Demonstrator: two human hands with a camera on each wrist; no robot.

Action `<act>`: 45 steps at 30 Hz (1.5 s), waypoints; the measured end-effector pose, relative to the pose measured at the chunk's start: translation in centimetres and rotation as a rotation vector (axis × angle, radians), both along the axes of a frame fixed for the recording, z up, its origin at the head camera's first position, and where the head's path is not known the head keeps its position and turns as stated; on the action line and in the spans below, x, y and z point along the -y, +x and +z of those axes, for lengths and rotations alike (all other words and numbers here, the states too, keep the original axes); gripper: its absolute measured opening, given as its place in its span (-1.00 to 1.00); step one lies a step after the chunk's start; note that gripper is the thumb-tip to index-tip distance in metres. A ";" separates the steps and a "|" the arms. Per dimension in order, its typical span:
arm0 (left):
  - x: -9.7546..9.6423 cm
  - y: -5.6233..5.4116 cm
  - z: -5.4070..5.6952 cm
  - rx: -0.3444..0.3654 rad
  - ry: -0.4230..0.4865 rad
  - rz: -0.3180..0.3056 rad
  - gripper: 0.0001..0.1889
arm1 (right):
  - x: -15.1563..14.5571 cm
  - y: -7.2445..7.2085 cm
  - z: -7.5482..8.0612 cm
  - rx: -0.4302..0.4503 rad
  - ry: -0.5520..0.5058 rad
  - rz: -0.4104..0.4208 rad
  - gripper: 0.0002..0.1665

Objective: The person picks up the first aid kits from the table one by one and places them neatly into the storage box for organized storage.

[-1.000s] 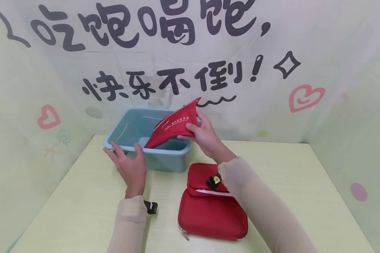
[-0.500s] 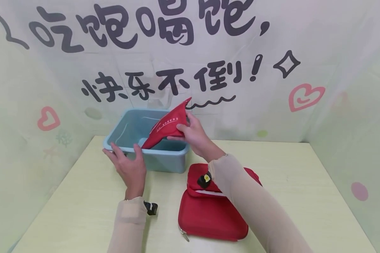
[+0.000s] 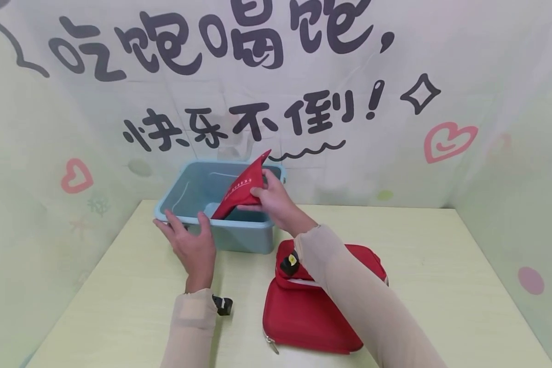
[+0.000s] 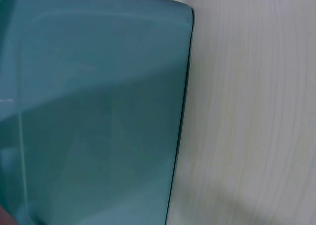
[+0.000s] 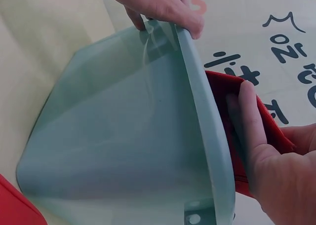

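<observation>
A light-blue plastic bin (image 3: 239,237) stands at the back left of the table. My left hand (image 3: 194,250) holds its near rim towards the left corner, some fingers over the edge and others against the outer wall, as the right wrist view shows. With my right hand (image 3: 276,199) I grip a red cloth pouch (image 3: 246,189) printed with white characters, thumb on the printed face. The pouch slants, its lower end inside the bin and its upper corner above the rim. In the left wrist view the bin's outer wall (image 4: 98,111) fills the left side.
A red zippered case (image 3: 308,317) lies in front of the bin to the right, partly under my right forearm. Its flap or second section (image 3: 363,255) is at the far end. Behind the table (image 3: 441,296) hangs a printed backdrop (image 3: 349,179).
My right hand has moved left and slightly down with the red pouch, bringing it further over and into the bin. My left hand keeps its place on the rim.
</observation>
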State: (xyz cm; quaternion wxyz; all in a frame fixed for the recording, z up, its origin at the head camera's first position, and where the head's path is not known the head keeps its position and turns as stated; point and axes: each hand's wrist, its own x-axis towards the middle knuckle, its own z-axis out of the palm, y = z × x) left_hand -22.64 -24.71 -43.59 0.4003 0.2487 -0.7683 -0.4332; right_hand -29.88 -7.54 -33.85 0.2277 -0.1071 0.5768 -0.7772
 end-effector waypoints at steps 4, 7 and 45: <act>-0.1 0.0 0.0 -0.003 -0.001 -0.002 -0.11 | 0.2 0.1 -0.2 0.023 0.011 0.024 -0.30; -0.2 0.0 0.0 -0.008 -0.004 -0.004 -0.11 | 0.4 0.2 -0.3 0.026 0.012 0.037 -0.29; 0.0 0.1 0.0 -0.034 -0.011 -0.010 -0.11 | 0.4 0.5 0.8 -0.174 0.678 -0.068 -0.20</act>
